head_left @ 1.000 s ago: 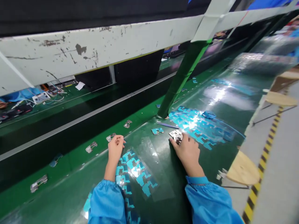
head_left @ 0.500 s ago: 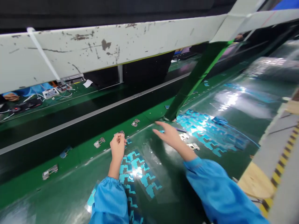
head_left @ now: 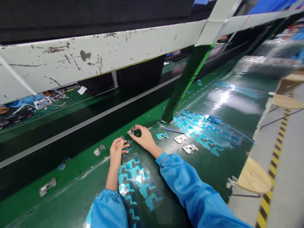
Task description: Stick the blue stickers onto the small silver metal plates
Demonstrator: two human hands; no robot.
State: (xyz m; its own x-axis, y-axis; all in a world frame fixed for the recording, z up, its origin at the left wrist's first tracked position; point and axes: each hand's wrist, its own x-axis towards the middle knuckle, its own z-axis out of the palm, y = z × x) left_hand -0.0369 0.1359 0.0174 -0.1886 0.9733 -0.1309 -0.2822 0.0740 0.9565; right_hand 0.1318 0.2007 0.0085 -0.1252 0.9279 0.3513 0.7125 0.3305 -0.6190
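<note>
My right hand has thumb and index finger at the edges of a small silver-grey circuit board at the green strip. Just left of it, my left hand has thumb and index tip together, other fingers loosely extended; what they pinch, if anything, is hidden. Another small board shows right behind those fingertips. A scrap of blue film lies under the left fingers. Below, a clear sheet carries several blue film cut-outs. To the right lie a blue-covered board and two silver boards.
Several boards sit along the green strip. A slanted green post stands behind my right hand. Near it are tweezers and a large sheet of blue films. A white beam crosses above; stools are at right.
My right hand has moved left and down from beside the post to a board on the strip. The left hand's outer fingers have loosened and extended. The view has shifted slightly.
</note>
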